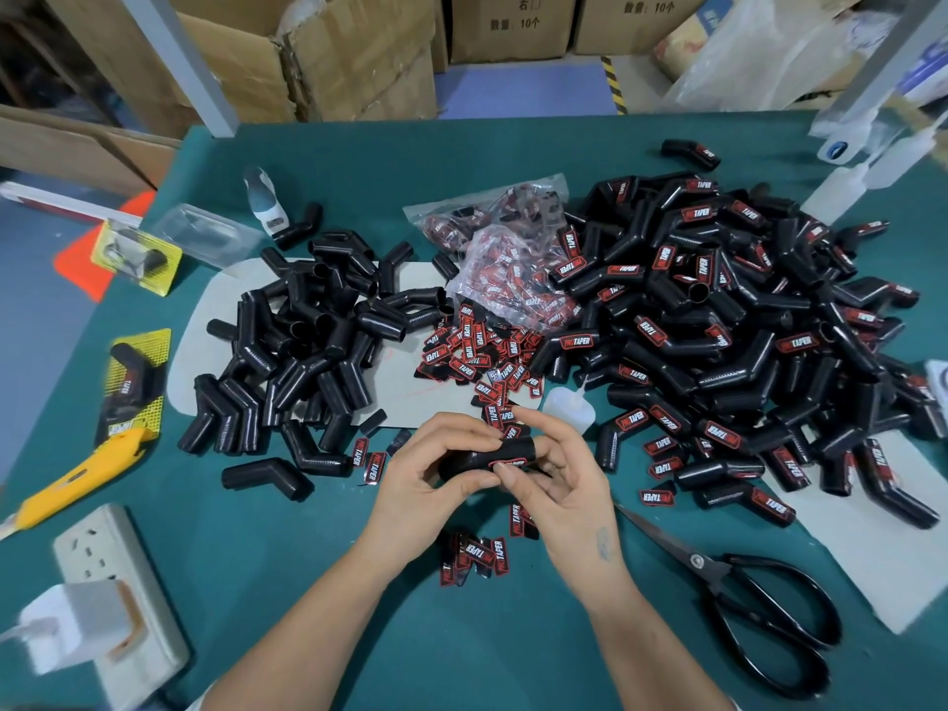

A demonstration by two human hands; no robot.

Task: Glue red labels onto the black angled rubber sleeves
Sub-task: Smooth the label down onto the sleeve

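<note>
Green table [287,531] | sleeve [482,458] between both hands | left grip [436,472], right grip [556,467] pinching it

labels [474,369]: "TAPER" | carton [510,23]: "10个", seemingly

The table [308,582] is covered in dark teal, and the rubber sleeves [308,351] piled on it are glossy black. The labels [474,356] are red and black with white lettering. A yellow knife [77,479], black scissors [744,597] and a pale grey power strip [118,597] lie nearby, with brown cardboard boxes [333,53] behind.
</note>
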